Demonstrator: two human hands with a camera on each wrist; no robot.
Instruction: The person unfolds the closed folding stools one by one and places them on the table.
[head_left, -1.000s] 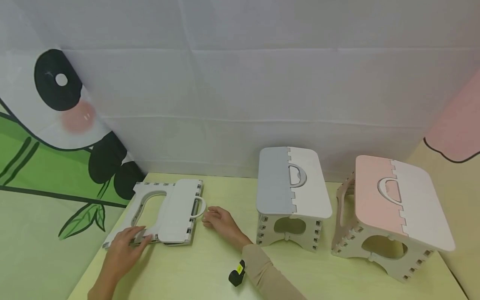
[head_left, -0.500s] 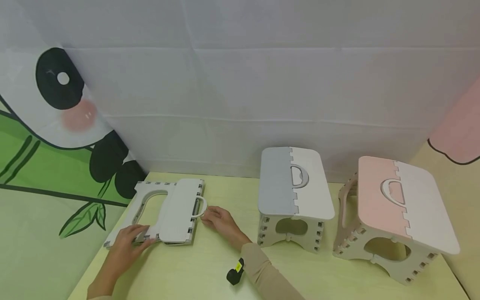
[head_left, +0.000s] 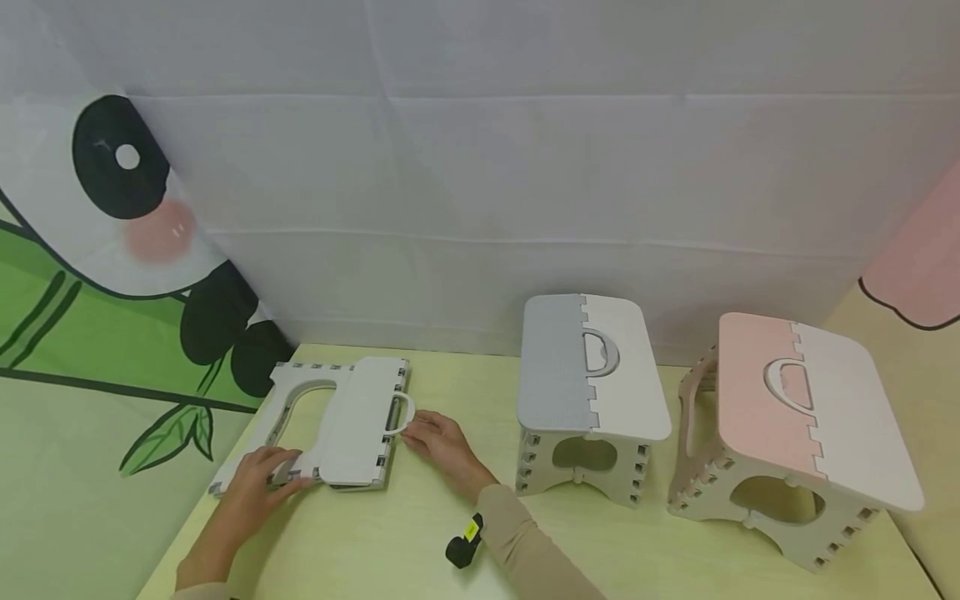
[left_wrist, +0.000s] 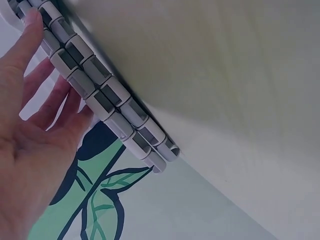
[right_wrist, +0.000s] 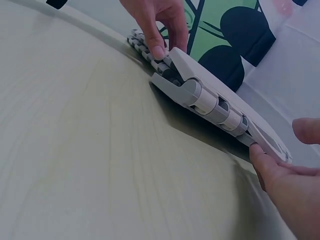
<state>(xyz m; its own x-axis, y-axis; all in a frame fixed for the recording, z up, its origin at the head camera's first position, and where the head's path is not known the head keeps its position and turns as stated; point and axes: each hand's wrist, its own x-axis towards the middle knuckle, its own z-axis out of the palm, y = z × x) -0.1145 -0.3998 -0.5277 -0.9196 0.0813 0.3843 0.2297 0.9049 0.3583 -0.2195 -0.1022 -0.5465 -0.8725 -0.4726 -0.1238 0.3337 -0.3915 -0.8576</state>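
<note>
A white folding stool [head_left: 348, 429] lies folded flat on the table at the left in the head view. My left hand [head_left: 255, 500] grips its near edge by the leg panel. In the left wrist view, the thumb of this hand [left_wrist: 35, 130] is on the hinged edge [left_wrist: 95, 85], with the other fingers behind it. At the stool's right side, my right hand [head_left: 444, 450] touches the carry handle [head_left: 408, 417] with its fingertips. The right wrist view shows the fingers of this hand [right_wrist: 295, 185] extended under the handle's edge, its thumb raised apart.
A grey-and-white folding stool [head_left: 592, 367] stands unfolded right of centre. Farther right is an unfolded pink-and-white one [head_left: 806, 400]. By the right cuff is a small black device [head_left: 465, 542] with a yellow label. A white cloth [head_left: 480, 167] hangs behind the pale table [head_left: 360, 550].
My right fingertips have come slightly closer to the handle. The left hand keeps its hold, and the folded stool has barely moved; the view has shifted slightly.
</note>
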